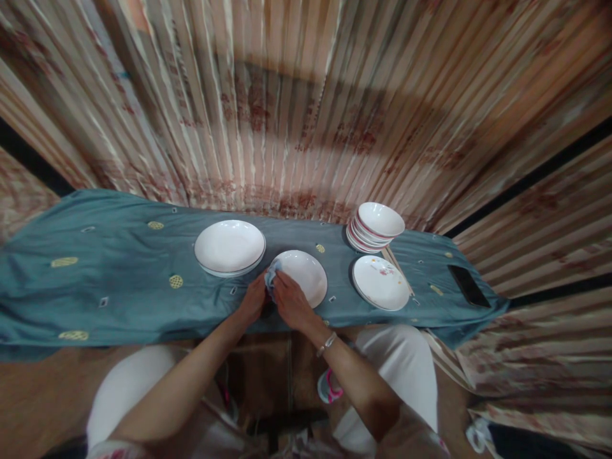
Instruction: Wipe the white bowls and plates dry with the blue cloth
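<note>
A round white plate (pixel 308 273) with a thin dark rim lies close to the front edge of the table. At its left rim is a bunched light-blue cloth (pixel 271 278). My right hand (pixel 291 301) is closed on the cloth and presses it against the rim. My left hand (pixel 254 298) is closed at the plate's left edge, right beside the cloth; its fingertips are partly hidden there. To the left sits a short stack of white plates (pixel 230 245). Right of my hands are small floral plates (pixel 380 282), stacked.
Behind the floral plates stands a stack of white bowls (pixel 377 223) with red bands, wooden chopsticks (pixel 396 266) lying beside it. A black phone (pixel 468 285) rests near the right end of the teal tablecloth (pixel 129 274). A pleated curtain (pixel 287 127) closes off the back.
</note>
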`<state>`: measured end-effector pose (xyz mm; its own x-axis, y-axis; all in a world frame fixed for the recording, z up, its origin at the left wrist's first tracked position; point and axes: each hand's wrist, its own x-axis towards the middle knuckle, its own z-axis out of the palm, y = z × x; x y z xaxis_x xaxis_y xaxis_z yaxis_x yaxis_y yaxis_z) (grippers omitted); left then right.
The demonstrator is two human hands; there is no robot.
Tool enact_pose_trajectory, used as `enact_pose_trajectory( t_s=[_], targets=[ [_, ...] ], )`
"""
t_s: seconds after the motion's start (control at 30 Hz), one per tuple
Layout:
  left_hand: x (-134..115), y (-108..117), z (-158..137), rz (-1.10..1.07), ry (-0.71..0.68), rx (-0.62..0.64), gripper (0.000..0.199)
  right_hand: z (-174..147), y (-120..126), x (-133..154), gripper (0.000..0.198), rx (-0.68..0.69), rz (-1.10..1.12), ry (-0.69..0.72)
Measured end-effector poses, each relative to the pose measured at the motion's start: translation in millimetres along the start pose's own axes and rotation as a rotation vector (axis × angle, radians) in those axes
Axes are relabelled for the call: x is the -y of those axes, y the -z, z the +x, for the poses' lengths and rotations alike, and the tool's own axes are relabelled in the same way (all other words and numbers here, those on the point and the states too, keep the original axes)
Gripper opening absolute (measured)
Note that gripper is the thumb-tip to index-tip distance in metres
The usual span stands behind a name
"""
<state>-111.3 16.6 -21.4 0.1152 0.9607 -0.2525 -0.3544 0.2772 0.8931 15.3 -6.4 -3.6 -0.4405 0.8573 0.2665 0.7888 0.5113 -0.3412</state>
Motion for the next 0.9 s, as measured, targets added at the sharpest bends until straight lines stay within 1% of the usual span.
enact_pose_trajectory(
  t_s=[0.13, 0.2, 0.27, 0.4, 0.5, 0.77, 0.9],
  targets=[
    [1, -1, 1, -0.007, 0.055, -0.027, 0.026, 8, -1, -5, 0.052, 0.023, -0.031, -0.040],
    [3, 1, 2, -0.010, 0.071, -0.031, 0.017, 14, 1, -7, 0.052, 0.035, -0.049, -0.052],
    [5, 3, 4, -0.013, 0.068, -0.015, 0.012, 20, 3, -8, 0.052, 0.042, -0.061, -0.061],
    [7, 5, 6, -0.021, 0.065, 0.023, 0.019, 27, 6, -10, 0.055, 0.071, -0.083, -0.101],
    [6, 3, 5, -0.043, 0.075, 0.031, 0.028, 30, 9, -13, 0.056, 0.087, -0.126, -0.133],
    [-1, -2, 0, -0.065, 0.090, 0.039, 0.048, 40, 23, -31, 0.049, 0.131, -0.282, -0.243],
    [-2, -2, -1, -0.059, 0.102, 0.040, 0.055, 38, 31, -43, 0.048, 0.156, -0.338, -0.292]
  ],
)
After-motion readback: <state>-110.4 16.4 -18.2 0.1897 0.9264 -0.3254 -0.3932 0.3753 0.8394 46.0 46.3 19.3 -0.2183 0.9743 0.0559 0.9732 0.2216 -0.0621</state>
